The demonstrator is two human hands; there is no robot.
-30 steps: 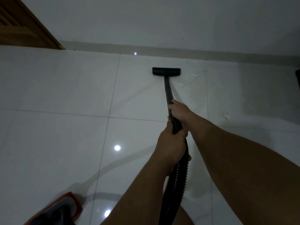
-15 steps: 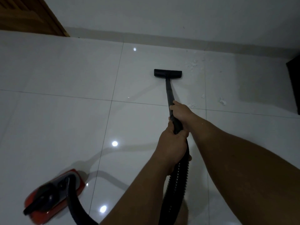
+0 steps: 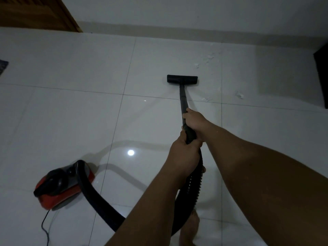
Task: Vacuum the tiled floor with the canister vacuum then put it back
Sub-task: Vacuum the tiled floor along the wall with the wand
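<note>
Black ribbed hose [image 3: 193, 185] runs up under the arms into the wand [image 3: 183, 102], and both hands are wrapped tight around that wand. Left hand [image 3: 184, 157] sits nearest the body, fingers curled fully round the joint where hose meets wand, thumb side up. Right hand [image 3: 195, 121] grips the wand just beyond the left, touching it, fingers closed round the tube with no gap showing. A bare foot [image 3: 191, 226] stands below the hands, partly hidden behind the hose.

Left of the wand and nearer the body, the red canister [image 3: 60, 185] sits on the tiles [image 3: 71, 121], the hose looping from its top down across the floor and back up to the hands. A thin cord [image 3: 45, 226] trails from the canister's near end.

Beyond the hands the wand slopes down to the floor head [image 3: 182, 79], which lies flat on a tile. White crumbs [image 3: 205, 61] lie scattered right of the head and beyond it, more [image 3: 239, 95] right of the wand. A dark object [image 3: 322, 77] stands far right of the head, cut by the frame edge. Farthest off, the wall [image 3: 177, 11] meets the floor, with a wooden door [image 3: 35, 13] far left.
</note>
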